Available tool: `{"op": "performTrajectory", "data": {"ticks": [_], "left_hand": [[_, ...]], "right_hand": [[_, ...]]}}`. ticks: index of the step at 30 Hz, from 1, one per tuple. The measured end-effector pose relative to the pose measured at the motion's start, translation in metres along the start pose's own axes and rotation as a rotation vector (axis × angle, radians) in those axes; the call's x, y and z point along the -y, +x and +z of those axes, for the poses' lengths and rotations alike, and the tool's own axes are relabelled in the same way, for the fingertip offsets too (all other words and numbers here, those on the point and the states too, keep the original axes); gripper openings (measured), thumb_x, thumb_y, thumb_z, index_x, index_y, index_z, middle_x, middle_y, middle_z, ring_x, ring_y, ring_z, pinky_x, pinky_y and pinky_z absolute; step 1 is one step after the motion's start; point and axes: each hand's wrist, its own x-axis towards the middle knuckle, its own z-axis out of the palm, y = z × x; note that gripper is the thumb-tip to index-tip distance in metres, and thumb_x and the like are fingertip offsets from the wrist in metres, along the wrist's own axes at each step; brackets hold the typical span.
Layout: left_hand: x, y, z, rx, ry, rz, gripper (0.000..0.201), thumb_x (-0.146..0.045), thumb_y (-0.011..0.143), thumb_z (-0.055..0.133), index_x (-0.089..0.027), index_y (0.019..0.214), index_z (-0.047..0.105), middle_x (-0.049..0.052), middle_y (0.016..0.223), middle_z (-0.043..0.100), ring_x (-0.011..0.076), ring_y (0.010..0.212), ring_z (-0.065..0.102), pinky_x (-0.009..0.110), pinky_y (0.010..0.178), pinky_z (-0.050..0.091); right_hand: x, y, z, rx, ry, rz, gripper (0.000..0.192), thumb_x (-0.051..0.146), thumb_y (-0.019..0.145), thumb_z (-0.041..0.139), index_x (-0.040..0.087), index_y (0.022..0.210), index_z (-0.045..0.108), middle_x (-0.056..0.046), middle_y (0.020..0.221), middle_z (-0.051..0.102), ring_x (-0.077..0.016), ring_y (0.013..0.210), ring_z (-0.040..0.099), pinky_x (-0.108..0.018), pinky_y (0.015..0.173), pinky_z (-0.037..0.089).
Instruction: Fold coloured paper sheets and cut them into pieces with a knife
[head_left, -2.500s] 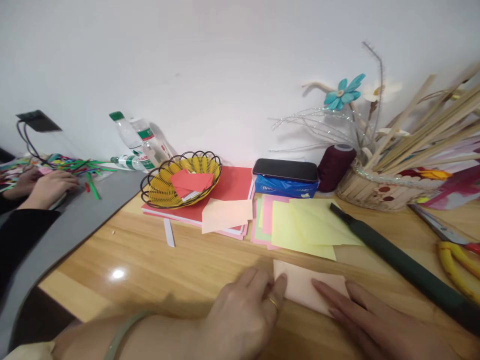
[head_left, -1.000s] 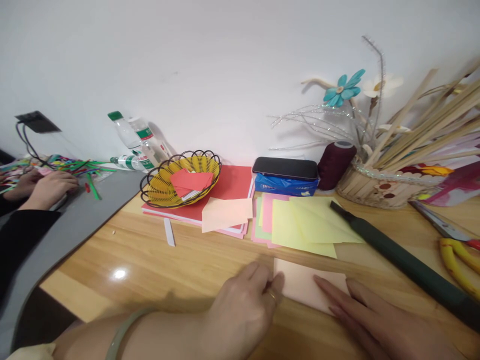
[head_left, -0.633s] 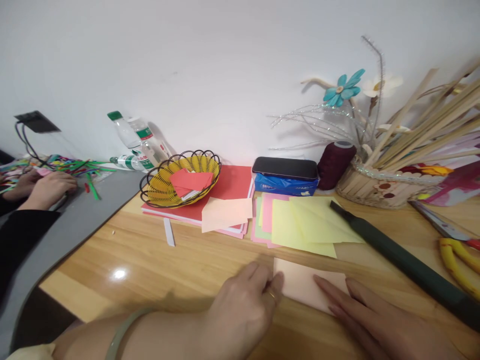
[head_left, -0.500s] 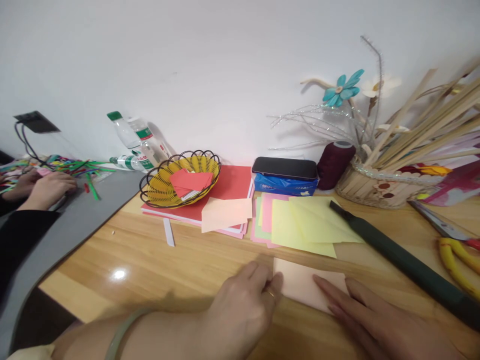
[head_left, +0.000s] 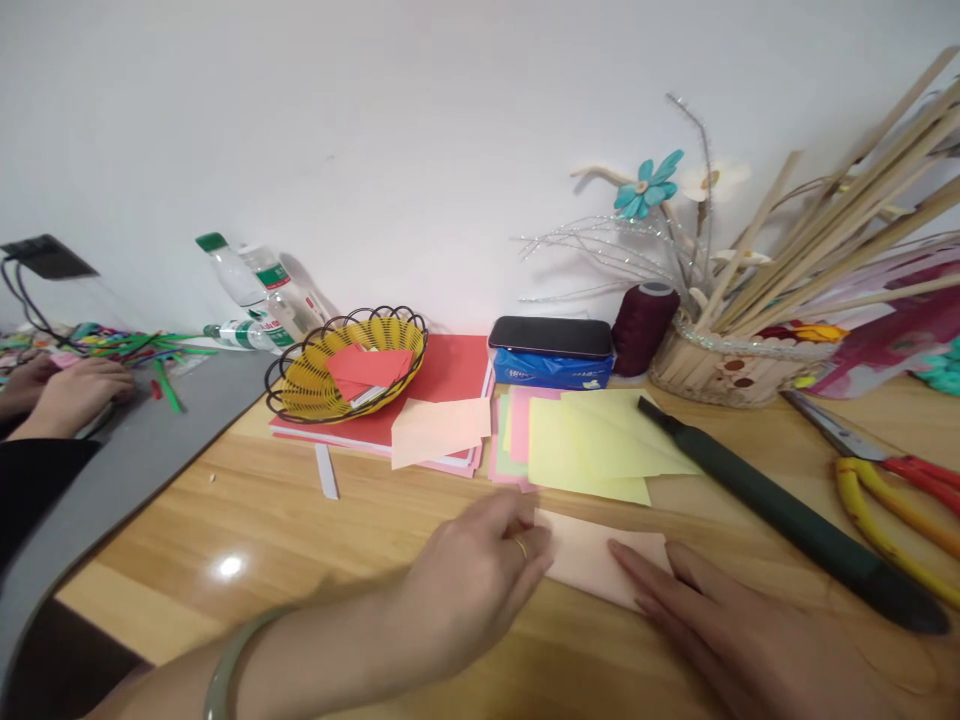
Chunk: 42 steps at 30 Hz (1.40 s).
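A pale pink piece of paper (head_left: 589,552) lies on the wooden table close in front of me. At its left edge is my left hand (head_left: 480,585), a ring on one finger and a bangle at the wrist; its fingers are curled together on the paper's corner, and the fingertips are partly hidden. My right hand (head_left: 750,630) rests over the paper's right end with fingers stretched out flat, pressing on it. Just beyond are yellow paper sheets (head_left: 585,450) over pink and green ones. Another peach paper piece (head_left: 435,430) lies to their left.
A yellow basket (head_left: 300,385) holding red paper stands on red sheets (head_left: 457,365). Behind are plastic bottles (head_left: 262,290), a blue packet (head_left: 551,368) and a thread cone (head_left: 645,330). A dark green tool (head_left: 795,510) and scissors (head_left: 862,480) lie right. A co-worker's hands (head_left: 75,395) are far left.
The view has swung slightly right, so things appear shifted left. My left hand's fingers have lifted a little at the paper's left corner. My right hand stays flat on the paper.
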Motion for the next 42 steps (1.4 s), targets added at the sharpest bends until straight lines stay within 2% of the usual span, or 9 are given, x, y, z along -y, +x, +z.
{"op": "performTrajectory", "data": {"ticks": [3, 7, 13, 17, 23, 29, 33, 38, 42], "left_hand": [[0.007, 0.005, 0.000, -0.014, -0.122, -0.039, 0.023, -0.016, 0.091, 0.041, -0.016, 0.098, 0.063, 0.007, 0.101, 0.061, 0.0154, 0.098, 0.057, 0.028, 0.089, 0.047], [0.012, 0.010, -0.001, 0.017, -0.145, -0.197, 0.022, -0.013, 0.083, 0.054, -0.019, 0.104, 0.060, 0.005, 0.108, 0.060, 0.0173, 0.102, 0.057, 0.030, 0.089, 0.046], [0.004, 0.014, -0.010, 0.115, -0.135, -0.331, 0.013, -0.008, 0.077, 0.056, -0.020, 0.078, 0.059, -0.001, 0.089, 0.062, 0.0152, 0.088, 0.059, 0.024, 0.074, 0.046], [0.000, 0.015, -0.013, 0.121, -0.139, -0.324, 0.016, -0.004, 0.073, 0.053, -0.019, 0.076, 0.059, -0.001, 0.085, 0.061, 0.0146, 0.082, 0.058, 0.022, 0.068, 0.044], [-0.006, 0.013, -0.010, 0.097, -0.133, -0.341, 0.015, -0.004, 0.073, 0.051, -0.019, 0.075, 0.055, -0.002, 0.076, 0.060, 0.0129, 0.072, 0.056, 0.021, 0.063, 0.040], [-0.005, 0.013, -0.009, 0.129, -0.107, -0.340, 0.009, -0.012, 0.075, 0.057, -0.020, 0.078, 0.054, -0.001, 0.088, 0.058, 0.0148, 0.083, 0.056, 0.023, 0.070, 0.040], [-0.006, 0.013, -0.010, 0.165, -0.089, -0.347, 0.009, -0.012, 0.075, 0.059, -0.020, 0.077, 0.055, -0.001, 0.086, 0.058, 0.0159, 0.083, 0.056, 0.024, 0.068, 0.040], [-0.008, 0.012, -0.007, 0.088, -0.127, -0.292, 0.014, -0.004, 0.074, 0.057, -0.018, 0.073, 0.056, -0.001, 0.077, 0.059, 0.0144, 0.078, 0.055, 0.023, 0.068, 0.040], [-0.005, 0.009, -0.005, 0.048, -0.172, -0.244, 0.012, -0.006, 0.076, 0.056, -0.017, 0.071, 0.056, 0.001, 0.074, 0.059, 0.0149, 0.075, 0.055, 0.024, 0.070, 0.040]], "right_hand": [[-0.001, -0.001, 0.000, 0.041, 0.022, 0.002, 0.044, 0.015, 0.080, 0.035, 0.025, 0.115, 0.061, -0.005, 0.091, 0.071, -0.0168, 0.060, 0.067, -0.024, 0.047, 0.053], [0.000, -0.002, -0.001, 0.062, 0.012, -0.029, 0.043, 0.017, 0.080, 0.040, 0.030, 0.117, 0.058, -0.003, 0.094, 0.070, -0.0169, 0.066, 0.068, -0.021, 0.048, 0.051], [0.002, 0.001, -0.004, 0.025, 0.035, -0.050, 0.044, 0.014, 0.077, 0.037, 0.027, 0.111, 0.061, -0.004, 0.090, 0.070, -0.0158, 0.059, 0.065, -0.022, 0.042, 0.048], [0.006, 0.004, -0.008, 0.034, 0.085, -0.001, 0.036, 0.020, 0.083, 0.037, 0.028, 0.107, 0.063, -0.004, 0.091, 0.069, -0.0134, 0.055, 0.063, -0.021, 0.041, 0.046], [0.011, 0.006, -0.013, 0.083, 0.140, 0.097, 0.031, 0.030, 0.089, 0.037, 0.030, 0.107, 0.062, -0.003, 0.089, 0.066, -0.0133, 0.065, 0.064, -0.021, 0.049, 0.048], [0.013, 0.008, -0.016, 0.113, 0.213, 0.161, 0.029, 0.029, 0.087, 0.040, 0.031, 0.101, 0.065, -0.002, 0.085, 0.065, -0.0129, 0.061, 0.062, -0.023, 0.051, 0.048], [0.011, 0.006, -0.012, 0.075, 0.185, 0.211, 0.034, 0.030, 0.085, 0.042, 0.026, 0.115, 0.058, -0.006, 0.102, 0.063, -0.0149, 0.069, 0.065, -0.025, 0.054, 0.052], [0.001, 0.002, 0.001, -0.026, 0.131, 0.304, 0.055, 0.041, 0.081, 0.050, 0.015, 0.129, 0.046, -0.013, 0.117, 0.057, -0.0237, 0.100, 0.059, -0.036, 0.077, 0.052], [-0.006, 0.004, 0.004, 0.018, 0.244, 0.406, 0.054, 0.047, 0.076, 0.055, 0.018, 0.122, 0.053, -0.011, 0.118, 0.057, -0.0262, 0.110, 0.051, -0.043, 0.091, 0.043]]}}
